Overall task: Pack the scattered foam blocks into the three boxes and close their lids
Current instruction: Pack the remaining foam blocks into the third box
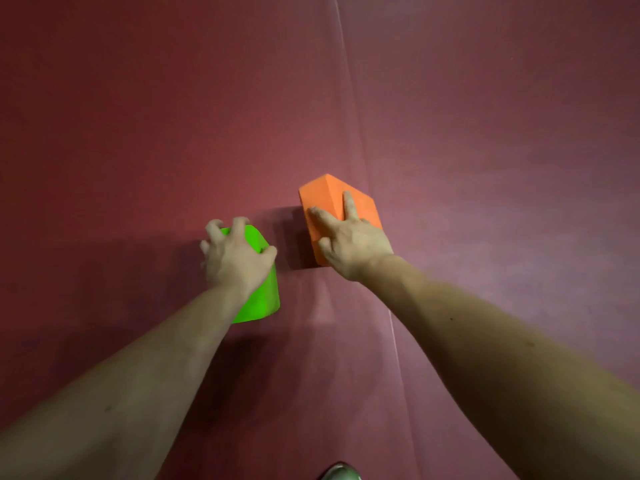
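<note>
A bright green foam block (260,299) with rounded corners lies on the dark red floor mat, left of centre. My left hand (235,258) is over its far end, fingers curled around its edges, gripping it. To the right lies an orange foam block (323,195) with a ridged, angular top. My right hand (349,244) rests on it, fingers spread over the ridge and thumb at its near left edge. No boxes are in view.
The dark red mat (138,116) fills the view, with a pale seam line (393,327) running from the top right down past my right forearm. The toe of a shoe (341,472) shows at the bottom edge.
</note>
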